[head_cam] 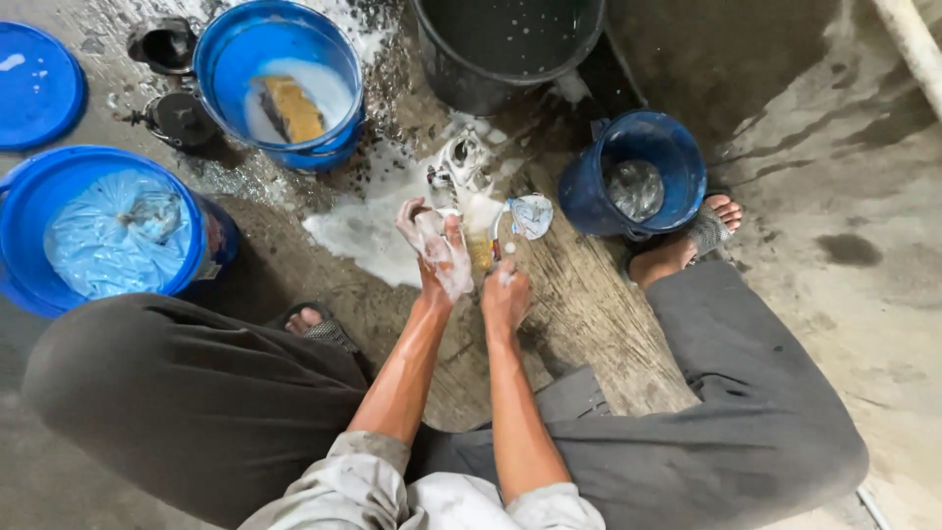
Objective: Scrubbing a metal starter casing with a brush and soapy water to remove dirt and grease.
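**Soapy hands at work over a wet floor**

The floor is wet concrete with a foam patch at its middle. At twelve o'clock stands a black tub. At nine o'clock is a wide blue bucket lined with a plastic bag; at eleven o'clock another blue bucket holds milky water and a yellow block. A blue lid lies at ten o'clock. At two o'clock a small blue pail stands just beside a sandalled foot.

At the centre, the left hand is lathered, fingers together and curled around a pale soapy item. The right hand sits just at five o'clock from it, fingers bent onto the same item; how firmly cannot be told. The item's long axis runs roughly twelve to six. A small white-and-blue piece lies at two o'clock from the fingers, nearer the right hand.
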